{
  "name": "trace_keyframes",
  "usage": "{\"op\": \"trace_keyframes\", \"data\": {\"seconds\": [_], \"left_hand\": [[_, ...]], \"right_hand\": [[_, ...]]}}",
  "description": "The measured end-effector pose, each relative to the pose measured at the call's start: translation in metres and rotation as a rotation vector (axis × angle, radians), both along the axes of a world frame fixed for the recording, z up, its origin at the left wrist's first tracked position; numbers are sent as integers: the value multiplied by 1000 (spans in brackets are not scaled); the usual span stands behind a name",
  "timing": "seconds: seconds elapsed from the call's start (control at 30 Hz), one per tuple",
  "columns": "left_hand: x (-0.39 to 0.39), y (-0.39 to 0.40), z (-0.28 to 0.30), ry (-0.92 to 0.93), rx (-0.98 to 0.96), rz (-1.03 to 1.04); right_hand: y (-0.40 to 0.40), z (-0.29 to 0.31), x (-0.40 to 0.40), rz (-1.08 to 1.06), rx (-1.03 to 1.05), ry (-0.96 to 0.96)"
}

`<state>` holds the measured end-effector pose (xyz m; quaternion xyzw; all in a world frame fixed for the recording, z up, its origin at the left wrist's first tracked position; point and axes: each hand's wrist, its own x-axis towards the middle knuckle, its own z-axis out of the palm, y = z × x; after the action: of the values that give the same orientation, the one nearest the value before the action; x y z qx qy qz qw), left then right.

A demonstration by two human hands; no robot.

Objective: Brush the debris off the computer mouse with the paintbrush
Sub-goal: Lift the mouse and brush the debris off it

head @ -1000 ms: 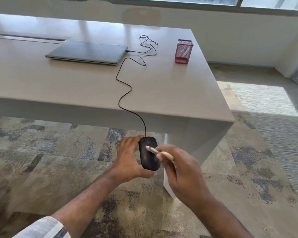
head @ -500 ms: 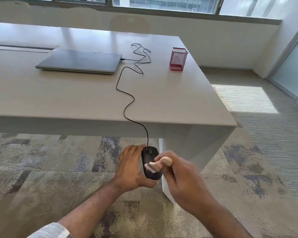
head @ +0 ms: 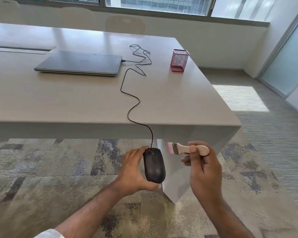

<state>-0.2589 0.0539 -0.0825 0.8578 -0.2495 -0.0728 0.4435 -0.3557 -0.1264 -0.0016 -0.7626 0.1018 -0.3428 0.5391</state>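
Observation:
A black wired computer mouse (head: 154, 166) is held in the air below the table's front edge, top side up, gripped from its left side and underneath by my left hand (head: 133, 170). Its thin black cable (head: 130, 110) runs up over the table edge and across the top. My right hand (head: 204, 170) is closed around a small paintbrush (head: 184, 149) with a pale wooden handle, a dark ferrule and pinkish bristles. The bristles point left and sit a short way to the right of the mouse's front, not touching it.
The grey table (head: 58, 103) carries a closed grey laptop (head: 79, 63) with the cable plugged into its right side and a red mesh pen holder (head: 179, 60) near the right edge. A white table leg (head: 175, 182) stands just behind my hands. Patterned carpet lies below.
The paintbrush was over the mouse's top; my right hand has swung it off to the right, clear of the mouse. My left hand keeps holding the mouse. The camera has tilted up slightly.

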Motion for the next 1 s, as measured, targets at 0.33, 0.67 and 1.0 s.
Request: {"op": "trace_keyframes", "data": {"seconds": [0.33, 0.67, 1.0], "left_hand": [[-10, -5, 7, 217, -183, -53], [-14, -1, 13, 622, -345, -136], [-7, -8, 18, 823, -626, 69]], "right_hand": [[30, -35, 10, 39, 566, 175], [28, -45, 11, 25, 616, 208], [20, -42, 14, 93, 595, 191]]}}
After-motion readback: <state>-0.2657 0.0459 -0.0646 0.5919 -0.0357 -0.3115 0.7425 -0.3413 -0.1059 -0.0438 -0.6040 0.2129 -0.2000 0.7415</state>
